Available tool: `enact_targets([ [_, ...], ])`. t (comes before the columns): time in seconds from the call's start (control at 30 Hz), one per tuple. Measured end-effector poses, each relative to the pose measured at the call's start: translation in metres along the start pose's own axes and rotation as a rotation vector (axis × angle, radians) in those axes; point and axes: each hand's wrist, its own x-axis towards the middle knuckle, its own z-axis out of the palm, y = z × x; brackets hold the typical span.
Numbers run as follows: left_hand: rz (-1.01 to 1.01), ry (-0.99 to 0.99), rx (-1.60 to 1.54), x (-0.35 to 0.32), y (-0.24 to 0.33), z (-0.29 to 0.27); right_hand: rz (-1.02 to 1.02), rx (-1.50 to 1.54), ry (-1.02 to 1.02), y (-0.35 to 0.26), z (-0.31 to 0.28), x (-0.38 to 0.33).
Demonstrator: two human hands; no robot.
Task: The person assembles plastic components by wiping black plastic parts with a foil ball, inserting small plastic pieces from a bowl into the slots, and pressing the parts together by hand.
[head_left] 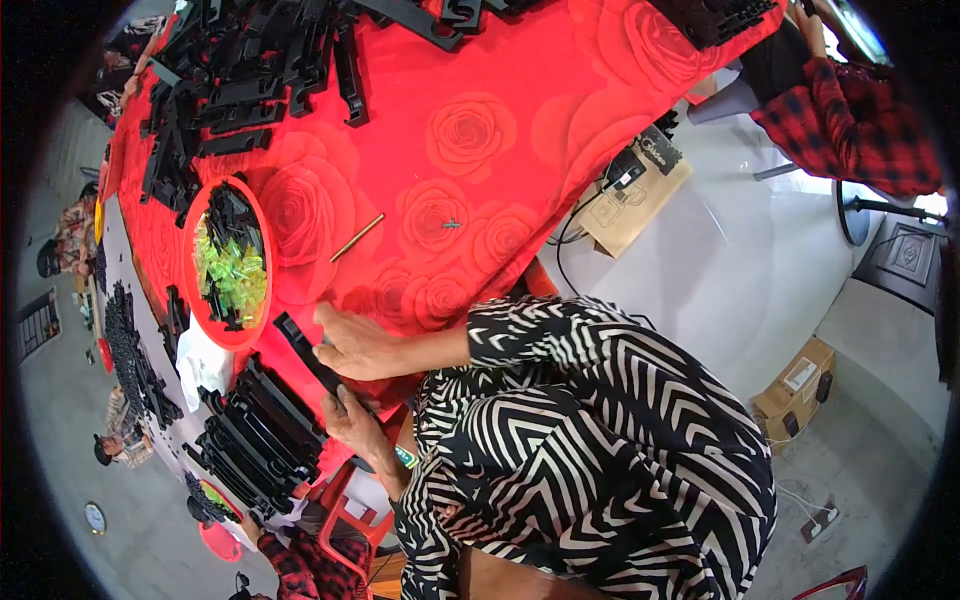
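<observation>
Both my hands hold a long black plastic part (300, 345) at the near edge of the red rose-patterned table (470, 130). My right hand (357, 345), in a black-and-white zigzag sleeve, lies over the part's middle. My left hand (355, 420) grips its lower end from below. A red oval tray (255, 215) with clear green pieces and small black pieces stands just beyond the part. A stack of similar black parts (260, 440) lies close to my left hand.
A big heap of black parts (240, 80) covers the table's far left. A thin brass-coloured rod (357, 237) and a tiny metal piece (450, 224) lie mid-table. A cardboard box (640, 200) with cables, a person in red plaid (850, 115), a floor box (800, 385).
</observation>
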Motion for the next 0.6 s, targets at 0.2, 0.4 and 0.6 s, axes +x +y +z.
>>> enact_targets([
  [0.2, -0.214, -0.288, -0.046, -0.013, 0.027, -0.012, -0.71, -0.547, 0.116, -0.027, -0.051, -0.016],
  [0.4, -0.215, -0.47, -0.224, -0.025, 0.02, -0.007, -0.845, -0.789, -0.511, -0.003, -0.045, -0.03],
  [0.6, -0.417, -0.532, -0.221, -0.037, 0.03, -0.002, -0.652, -0.765, -0.634, 0.012, -0.042, -0.039],
])
